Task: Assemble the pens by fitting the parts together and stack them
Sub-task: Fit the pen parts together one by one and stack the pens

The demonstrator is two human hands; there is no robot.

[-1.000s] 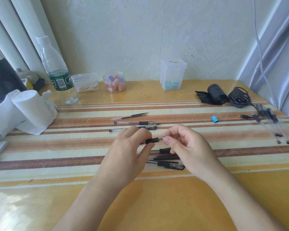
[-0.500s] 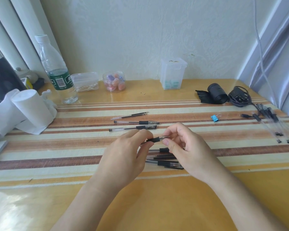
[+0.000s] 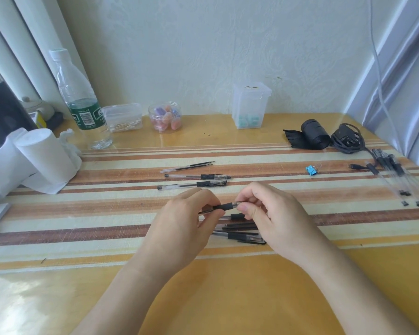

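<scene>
Above the striped mat, a clear pen with a black grip is held level between both hands. My left hand pinches its barrel, which is mostly hidden under the fingers. My right hand pinches the tip end of the same pen. Under the hands lies a small heap of pen parts. Further back lie two assembled pens and loose refills. Several finished pens lie together at the right edge.
A water bottle, paper rolls, a flat plastic box, a jar of coloured bits and a tall clear box line the back and left. A black roll, a coiled cable and a blue clip sit right.
More of the pen's clear tip end shows between the hands than a second ago, and my right fingers have shifted on it. The hands stay in the same place.
</scene>
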